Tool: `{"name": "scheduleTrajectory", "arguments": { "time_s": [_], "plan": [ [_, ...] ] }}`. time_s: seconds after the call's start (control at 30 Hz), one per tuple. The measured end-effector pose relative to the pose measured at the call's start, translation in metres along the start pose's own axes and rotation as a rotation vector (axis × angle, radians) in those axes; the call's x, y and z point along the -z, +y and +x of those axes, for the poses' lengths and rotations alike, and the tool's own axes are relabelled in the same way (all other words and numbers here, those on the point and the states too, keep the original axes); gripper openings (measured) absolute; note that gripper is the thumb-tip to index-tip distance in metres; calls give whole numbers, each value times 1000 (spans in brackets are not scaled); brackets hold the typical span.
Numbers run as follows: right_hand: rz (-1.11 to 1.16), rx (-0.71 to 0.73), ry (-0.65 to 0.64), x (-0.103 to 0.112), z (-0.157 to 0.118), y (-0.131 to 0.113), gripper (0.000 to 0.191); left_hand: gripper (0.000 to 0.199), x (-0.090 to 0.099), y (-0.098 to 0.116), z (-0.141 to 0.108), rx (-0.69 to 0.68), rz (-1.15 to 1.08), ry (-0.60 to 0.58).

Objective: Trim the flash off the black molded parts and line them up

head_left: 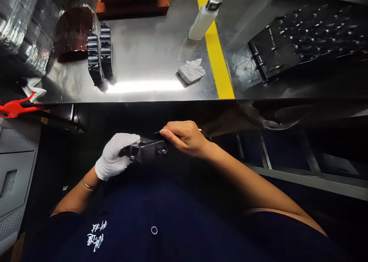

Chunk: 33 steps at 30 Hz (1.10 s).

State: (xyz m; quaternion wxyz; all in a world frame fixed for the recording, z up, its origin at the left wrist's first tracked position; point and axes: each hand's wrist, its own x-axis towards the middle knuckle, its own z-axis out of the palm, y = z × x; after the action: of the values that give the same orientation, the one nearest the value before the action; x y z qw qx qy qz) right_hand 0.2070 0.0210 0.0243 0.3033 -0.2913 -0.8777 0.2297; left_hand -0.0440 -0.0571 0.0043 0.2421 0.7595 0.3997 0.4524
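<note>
Held black moulded part (148, 144) in gloved L hand (116, 156), off the steel bench (143, 55), in front of navy shirt (184, 212), btwn both hands. Clamped its L end btwn gloved thumb & bent fingers; couldn't tell exact contact, fingertips partly hidden. Pinched thin tool (156, 132) btwn thumb & index of bare R hand (185, 139), w/ other fingers curled in; pointed tip L, just beside part's upper edge. Couldn't tell if touching.

Prob. needed firm L grip, no wobble, gloved fingers clear of tip. Looked best done w/ short, light tool strokes, low angle, no digging: could've scratched the glossy surface or slipped toward glove. Would've seen edges better w/ part raised/tilted to light, being v. dark down there.

On bench, saw two black ribbed parts (106, 55) side by side, white crumpled wipe (191, 71), white pump bottle (199, 23) nr yellow stripe (222, 68).
</note>
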Motion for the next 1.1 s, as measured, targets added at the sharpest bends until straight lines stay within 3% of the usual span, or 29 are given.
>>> {"name": "scheduleTrajectory", "arguments": {
  "time_s": [0.13, 0.23, 0.33, 0.43, 0.5, 0.57, 0.7, 0.93, 1.1],
  "plan": [
    [283, -11, -226, 10, 0, -2, 47, 54, 5, -5, 5, -160, 67, -67],
    [315, 13, -233, 13, -1, -4, 52, 53, 5, -6, 4, -102, 46, -42],
    [235, 101, -119, 13, 3, -4, 48, 43, 4, -6, 1, 167, -111, -11],
    [72, 226, -22, 12, 11, -6, 50, 53, 4, -8, 2, 552, -423, -85],
    [-26, 292, -46, 11, 17, -6, 54, 63, 4, -12, 2, 726, -583, -162],
    [-75, 331, -101, 10, 21, -6, 57, 68, 4, -15, 3, 803, -662, -213],
    [-94, 351, -127, 6, 22, -2, 60, 67, 1, -18, 1, 840, -704, -206],
    [-115, 356, 26, -1, 21, -2, 57, 70, -6, -18, -1, 832, -705, -176],
    [-123, 340, 2, -1, 20, -2, 57, 69, -10, -19, -3, 830, -733, -168]
  ]
}}
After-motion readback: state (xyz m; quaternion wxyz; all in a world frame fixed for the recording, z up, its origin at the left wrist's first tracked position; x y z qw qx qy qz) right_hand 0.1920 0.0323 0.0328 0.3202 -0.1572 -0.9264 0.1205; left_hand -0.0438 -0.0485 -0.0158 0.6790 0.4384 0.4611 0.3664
